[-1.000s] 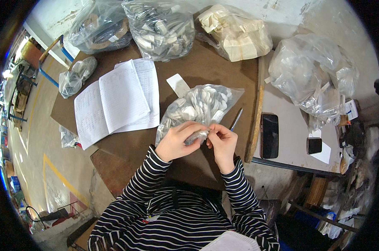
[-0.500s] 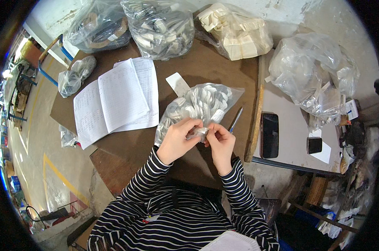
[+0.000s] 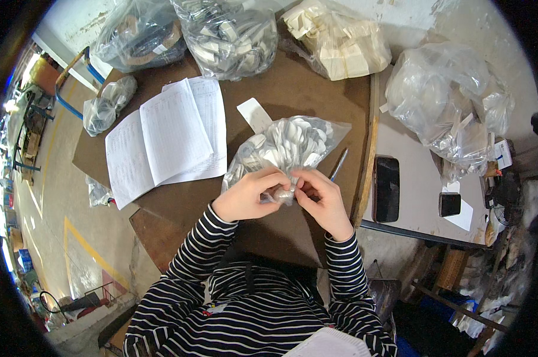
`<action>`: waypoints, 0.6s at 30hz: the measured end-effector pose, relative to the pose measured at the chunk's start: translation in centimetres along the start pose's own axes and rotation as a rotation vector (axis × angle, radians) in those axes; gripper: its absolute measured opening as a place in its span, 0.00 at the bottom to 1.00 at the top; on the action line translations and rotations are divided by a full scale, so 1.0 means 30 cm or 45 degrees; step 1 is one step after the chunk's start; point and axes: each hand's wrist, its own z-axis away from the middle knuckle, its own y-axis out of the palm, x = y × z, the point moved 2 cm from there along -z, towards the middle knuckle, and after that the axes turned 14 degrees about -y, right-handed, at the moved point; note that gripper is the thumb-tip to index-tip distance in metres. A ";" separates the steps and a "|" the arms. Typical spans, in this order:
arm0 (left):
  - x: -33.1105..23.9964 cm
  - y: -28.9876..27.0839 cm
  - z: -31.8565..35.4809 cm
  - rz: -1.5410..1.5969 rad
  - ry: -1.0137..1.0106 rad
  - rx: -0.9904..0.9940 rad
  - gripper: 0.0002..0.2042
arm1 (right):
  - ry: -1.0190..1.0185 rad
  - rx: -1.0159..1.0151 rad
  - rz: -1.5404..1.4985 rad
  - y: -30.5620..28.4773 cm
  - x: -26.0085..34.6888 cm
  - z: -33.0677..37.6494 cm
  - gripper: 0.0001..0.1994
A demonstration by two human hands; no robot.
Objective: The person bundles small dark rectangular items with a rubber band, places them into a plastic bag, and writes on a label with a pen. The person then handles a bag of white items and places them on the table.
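Observation:
A clear plastic bag [image 3: 281, 146] full of small white flat pieces lies on the brown table in front of me. My left hand [image 3: 254, 193] is closed on the bag's gathered near edge, thumb and fingers pinched together. My right hand [image 3: 321, 201] pinches the same gathered plastic from the other side, its fingertips close to the left ones. The exact grip between the fingertips is partly hidden. A white paper slip [image 3: 254, 114] pokes out beyond the bag's far left side. A pen [image 3: 339, 165] lies to the right of the bag.
An open notebook [image 3: 172, 137] with loose sheets lies to the left. Along the back stand a bag of white parts [image 3: 230, 47] and a bag of cream pieces [image 3: 343, 50]. A dark phone [image 3: 387, 189] and a smaller device [image 3: 450, 204] lie on the side table at right.
My right hand has shifted slightly right and turned, its fingers now reaching over the gathered plastic. My left hand stays at the bag's edge. The whole view has shifted a little.

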 end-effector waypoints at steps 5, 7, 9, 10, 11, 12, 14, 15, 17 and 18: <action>0.024 -0.022 -0.011 0.134 -0.036 0.169 0.16 | -0.100 -0.020 0.183 0.007 -0.026 0.025 0.06; 0.026 -0.003 -0.003 0.183 -0.096 0.102 0.16 | -0.080 -0.084 0.206 0.023 -0.028 0.029 0.04; 0.019 0.012 0.002 0.099 -0.124 -0.007 0.15 | -0.090 -0.148 0.228 0.038 -0.022 0.029 0.05; 0.018 0.022 0.002 0.032 -0.102 -0.077 0.16 | -0.093 -0.190 0.256 0.045 -0.021 0.031 0.05; 0.016 0.034 0.003 -0.034 -0.078 -0.147 0.16 | -0.097 -0.232 0.284 0.055 -0.023 0.035 0.05; 0.013 0.046 0.008 -0.071 -0.069 -0.211 0.16 | -0.101 -0.274 0.312 0.063 -0.021 0.039 0.05; 0.009 0.071 0.015 -0.143 -0.043 -0.338 0.16 | -0.150 -0.348 0.369 0.078 -0.008 0.043 0.05; 0.006 0.082 0.012 -0.174 -0.018 -0.380 0.17 | -0.175 -0.385 0.397 0.078 -0.003 0.043 0.05; -0.006 0.103 0.010 -0.232 0.022 -0.467 0.17 | -0.198 -0.428 0.437 0.074 0.010 0.045 0.04; -0.018 0.109 0.010 -0.259 0.008 -0.467 0.16 | -0.194 -0.474 0.423 0.076 0.022 0.043 0.04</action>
